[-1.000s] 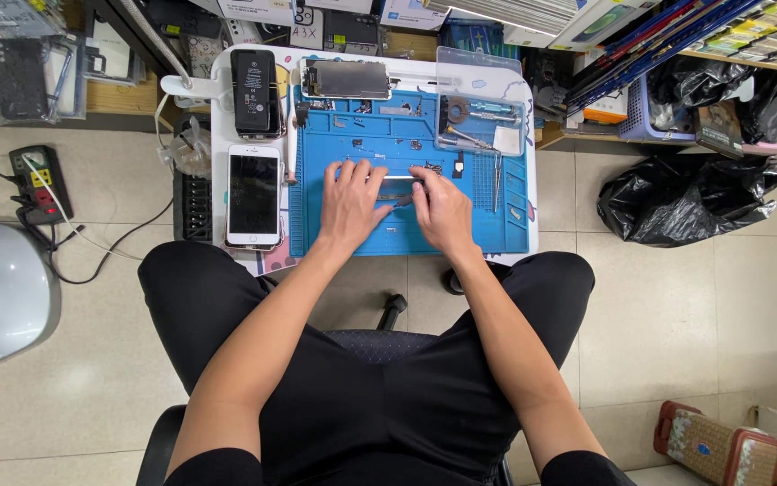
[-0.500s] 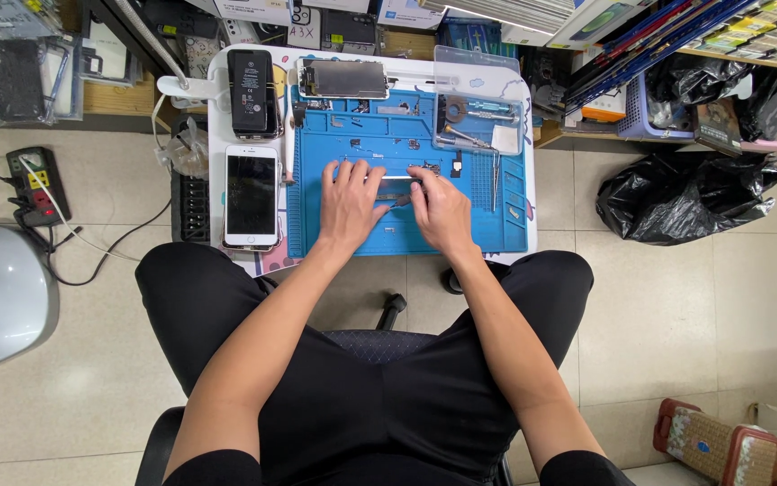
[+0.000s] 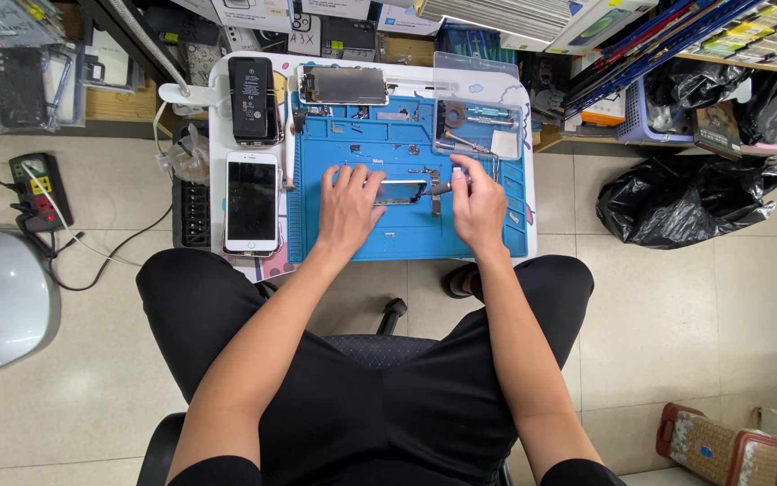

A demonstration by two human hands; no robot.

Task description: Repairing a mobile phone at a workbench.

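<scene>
Phone frame (image 3: 404,192): silver, opened, lying flat at centre of blue mat (image 3: 388,236), long side running 9 to 3 o'clock.
Tool (image 3: 441,188): slim, dark-tipped, at the frame's 3 o'clock end.

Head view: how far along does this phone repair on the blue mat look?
Done: a phone frame lies opened on the blue mat, with small parts spread above it and a detached screen panel at the mat's top edge. In hand: the left hand steadies the frame while the right hand works a slim tool at its end. Left: those parts remain off the frame; a white phone lies apart.
</scene>
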